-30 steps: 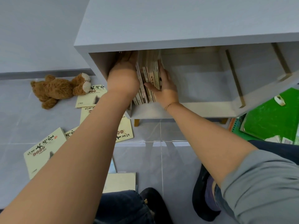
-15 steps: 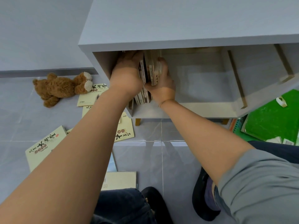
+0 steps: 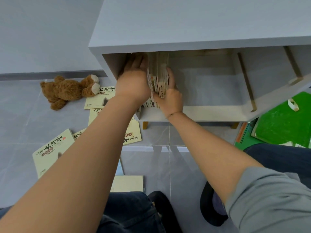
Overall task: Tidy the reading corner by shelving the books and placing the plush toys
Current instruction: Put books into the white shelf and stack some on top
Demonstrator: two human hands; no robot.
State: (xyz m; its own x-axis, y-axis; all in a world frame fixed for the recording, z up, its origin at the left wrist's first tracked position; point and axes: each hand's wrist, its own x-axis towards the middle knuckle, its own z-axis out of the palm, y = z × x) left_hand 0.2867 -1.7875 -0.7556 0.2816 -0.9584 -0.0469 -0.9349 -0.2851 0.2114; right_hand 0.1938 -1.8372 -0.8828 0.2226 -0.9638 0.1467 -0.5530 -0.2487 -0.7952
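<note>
- Your left hand [image 3: 134, 81] lies with straight fingers flat against the left side of the row of books [image 3: 157, 83], and your right hand [image 3: 170, 96] wraps its fingers round the right end of that row. The books stand upright at the left end of the shelf [image 3: 210, 113], squeezed between your two hands.
- The row looks to have nothing propping its right side but your hand. Let go quickly and the outer books probably topple to the right across the bare shelf.
- Your left hand sits between the books and the left wall of the shelf. Pull it out and it leaves a gap, so the row may lean left or fan open.
- Squeeze too hard and the thin paperbacks can bow, or one may pop forward over the front edge onto the floor.
- Several books lie loose on the floor [image 3: 55, 148] beside your left arm and near your knees. Shift your legs carelessly and you may crease a cover or slide on one.
- The teddy bear [image 3: 67, 89] lies on the tiles, touching one of those books, well apart from the shelf. It waits to be placed and is easy to forget.
</note>
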